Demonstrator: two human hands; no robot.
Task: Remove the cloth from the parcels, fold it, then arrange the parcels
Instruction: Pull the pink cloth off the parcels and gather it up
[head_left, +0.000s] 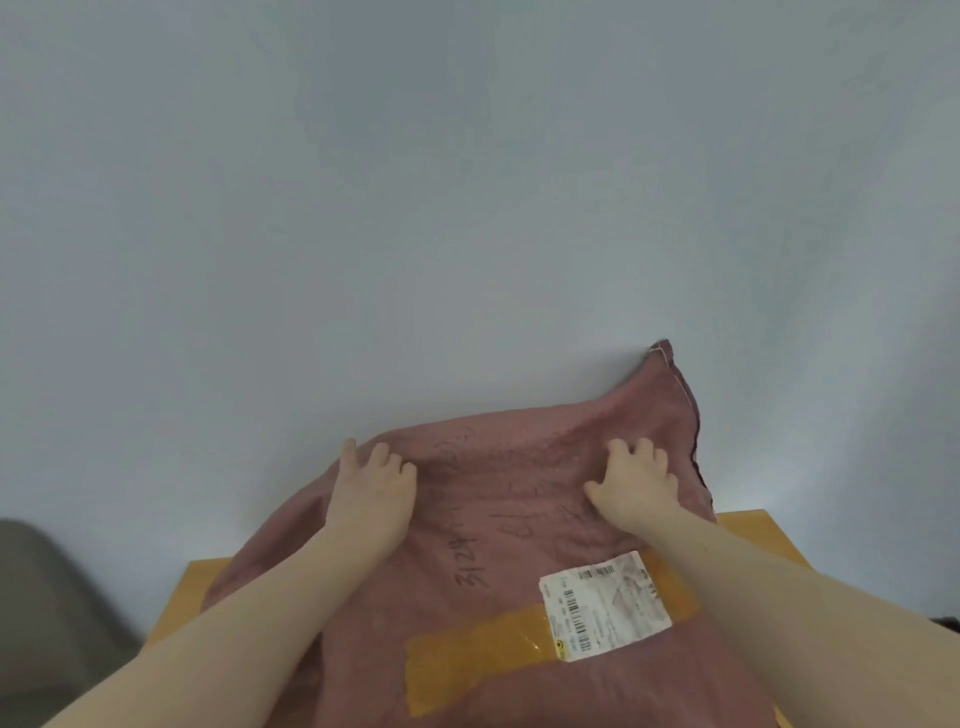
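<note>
Cloth coming off the parcels

Both hands, left hand (371, 488) and right hand (636, 480), bunch the cloth (498, 519) over the parcel (748, 525); better lift evenly.

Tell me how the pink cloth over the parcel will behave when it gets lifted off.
The cloth is probably floppy: it drapes and wrinkles where the left hand and right hand gather it. It seems thin and light, since the parcel's label and yellow tape show through. It will likely sag between the hands rather than hold shape.
</note>
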